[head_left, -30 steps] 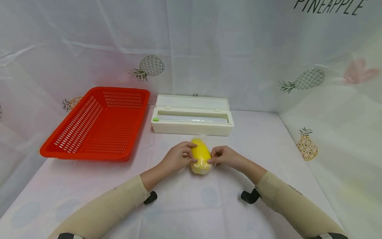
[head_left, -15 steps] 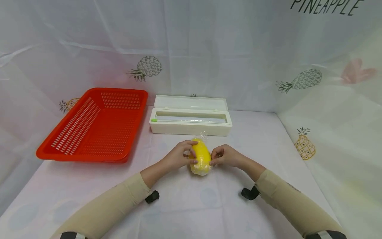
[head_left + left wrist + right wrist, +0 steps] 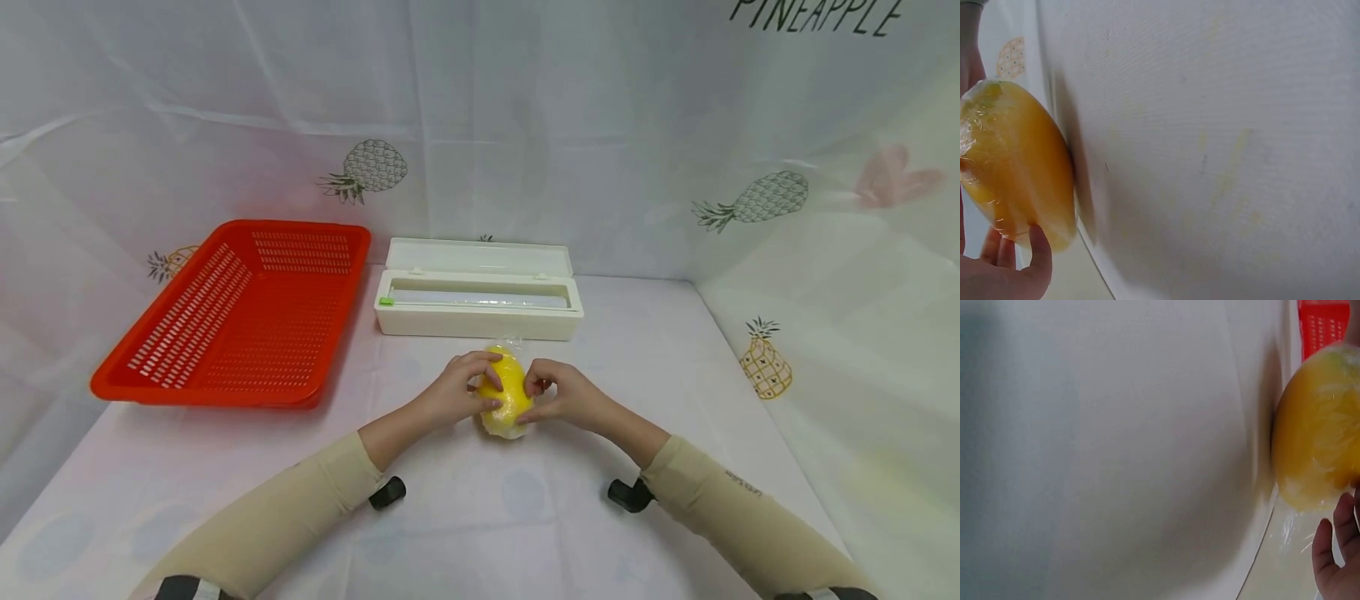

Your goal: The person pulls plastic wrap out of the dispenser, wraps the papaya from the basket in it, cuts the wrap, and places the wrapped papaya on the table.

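Observation:
An oblong yellow fruit (image 3: 512, 392), wrapped in clear cling film, rests on the table before me; its exact kind is unclear. My left hand (image 3: 457, 392) holds its left side, with the thumb near and the fingers farther back. On the opposite side, the thumb and curled forefinger of my right hand (image 3: 562, 396) grip the wrapped edge. Wrinkled film shows on the near end of the fruit (image 3: 1022, 162) in the left wrist view. Several fingers (image 3: 1324, 550) lie by the far end in the right wrist view, where loose film sticks out.
Behind the fruit stands a white cling film box (image 3: 480, 321), lid raised, with a roll inside and a green slider at its left. A red slotted basket (image 3: 217, 392) sits at the left. Printed cloth (image 3: 525, 150) hangs at the back and right.
My right hand's forefinger has lifted and shifted up along the fruit's right side, apart from the thumb. My left hand has moved only slightly; the fruit stays in place.

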Available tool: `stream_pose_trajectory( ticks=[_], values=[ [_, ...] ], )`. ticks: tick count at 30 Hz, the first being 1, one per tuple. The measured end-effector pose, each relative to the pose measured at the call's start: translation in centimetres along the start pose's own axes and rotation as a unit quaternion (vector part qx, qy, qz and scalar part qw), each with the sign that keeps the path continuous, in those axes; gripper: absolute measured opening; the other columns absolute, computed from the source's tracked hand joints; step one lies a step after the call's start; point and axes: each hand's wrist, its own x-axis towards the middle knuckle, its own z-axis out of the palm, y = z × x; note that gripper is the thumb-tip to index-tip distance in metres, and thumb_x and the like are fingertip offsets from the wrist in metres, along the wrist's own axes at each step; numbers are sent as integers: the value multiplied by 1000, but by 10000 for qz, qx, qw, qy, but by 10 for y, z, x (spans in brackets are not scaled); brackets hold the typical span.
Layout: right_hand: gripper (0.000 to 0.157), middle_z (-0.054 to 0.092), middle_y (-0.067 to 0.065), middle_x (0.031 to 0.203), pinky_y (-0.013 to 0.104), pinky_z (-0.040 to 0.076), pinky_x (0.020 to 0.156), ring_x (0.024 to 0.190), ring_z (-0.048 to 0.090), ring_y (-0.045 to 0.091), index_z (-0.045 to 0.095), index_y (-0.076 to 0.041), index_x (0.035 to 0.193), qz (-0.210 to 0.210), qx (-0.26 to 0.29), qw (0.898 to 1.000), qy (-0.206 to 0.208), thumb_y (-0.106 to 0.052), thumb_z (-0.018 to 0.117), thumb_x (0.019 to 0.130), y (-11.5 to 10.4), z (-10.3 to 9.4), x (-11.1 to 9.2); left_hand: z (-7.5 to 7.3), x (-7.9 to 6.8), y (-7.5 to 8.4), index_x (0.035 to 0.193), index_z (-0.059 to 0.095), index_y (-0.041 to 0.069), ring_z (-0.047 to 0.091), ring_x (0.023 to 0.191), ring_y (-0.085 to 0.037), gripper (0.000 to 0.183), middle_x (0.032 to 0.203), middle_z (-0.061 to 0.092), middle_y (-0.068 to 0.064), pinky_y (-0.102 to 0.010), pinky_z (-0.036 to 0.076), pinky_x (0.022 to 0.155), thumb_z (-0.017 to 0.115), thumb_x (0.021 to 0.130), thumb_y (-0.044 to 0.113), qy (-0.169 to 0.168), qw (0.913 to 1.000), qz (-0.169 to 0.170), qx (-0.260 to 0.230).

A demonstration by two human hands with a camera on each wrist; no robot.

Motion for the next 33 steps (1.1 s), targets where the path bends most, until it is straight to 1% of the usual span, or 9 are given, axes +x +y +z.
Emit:
stream_pose_trajectory(
  ticks=[2,5,8,12,16,22,27,30,33],
  values=[
    [38,54,11,79,46,46,75,80,51,22,55,-11,82,-37,-186,9998,69,-22,89,70,0,1,2,0,0,0,89,65,15,30,137,-31,15,145,45,-3,-49,40,103,77,83,8,31,10000,50,34],
    [39,51,9,75,44,45,72,77,50,21,53,-12,79,50,-345,9994,24,-23,89,69,3,0,4,0,2,-3,92,64,15,31,137,-31,18,144,46,-3,-53,31,109,78,83,10,40,9999,105,37],
    [40,49,5,72,37,42,71,76,50,19,52,-12,77,122,-435,9988,-173,-24,89,70,8,-5,7,0,5,-5,94,63,15,34,137,-30,22,141,46,-4,-51,27,112,80,81,10,-29,9998,161,-68],
    [42,45,-1,66,30,39,69,73,51,15,50,-11,73,85,-439,9977,-507,-26,89,70,17,-11,10,0,9,-6,96,63,14,36,135,-27,24,139,47,-2,-49,37,107,81,80,10,-238,9993,265,-134],
    [42,42,-8,63,30,39,68,70,51,13,49,-9,70,-54,-335,9969,-707,-26,88,71,24,-15,12,1,14,-8,97,65,14,37,134,-26,21,139,48,-1,-48,43,100,80,81,12,-378,9985,358,-143],
    [33,46,-8,64,36,43,73,72,53,15,54,-10,69,-60,78,9960,-883,-18,85,74,28,-20,9,1,18,-9,98,67,10,31,139,-25,15,143,47,-3,-48,40,105,75,85,8,-636,9963,410,-418],
    [20,59,-5,70,32,46,75,75,55,17,64,-11,71,42,248,9948,-990,-12,82,78,31,-22,7,-1,18,-8,98,68,10,28,142,-24,13,145,46,-2,-46,37,107,73,87,5,-788,9947,459,-468],
    [16,63,-4,73,30,47,74,76,55,18,66,-10,72,70,284,9945,-1011,-12,81,79,31,-20,7,-3,16,-6,93,68,10,27,142,-24,11,145,47,-1,-51,35,108,71,87,1,-834,9943,440,-492],
    [18,63,-5,72,29,46,73,75,55,18,66,-12,72,103,216,9949,-977,-16,82,79,30,-19,7,-5,15,-5,87,69,10,27,141,-27,12,145,44,-2,-56,32,108,67,88,-2,-955,9929,427,-568]
  ],
)
